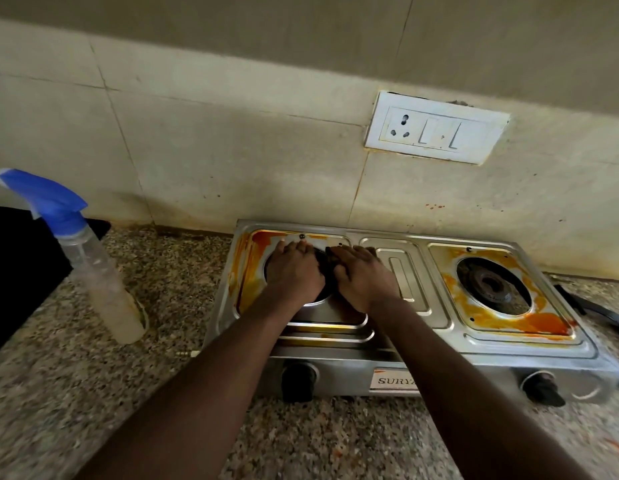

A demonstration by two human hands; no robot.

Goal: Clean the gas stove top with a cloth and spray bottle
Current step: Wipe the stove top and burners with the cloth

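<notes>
A steel two-burner gas stove [415, 344] stands on the counter, its top smeared with orange stains around both burner wells. My left hand [294, 271] and my right hand [363, 277] lie side by side over the left well, fingers curled on a dark burner part [324, 259] between them. Most of that part is hidden under my hands. The right burner [493, 284] sits bare in its well. A clear spray bottle [93, 268] with a blue trigger head stands to the left of the stove. No cloth can be made out for certain.
The speckled granite counter [103, 386] runs to a tiled wall with a white socket plate [436, 128]. A black object [20, 268] lies at the far left behind the bottle. Dark items [602, 315] lie right of the stove. Two knobs face me.
</notes>
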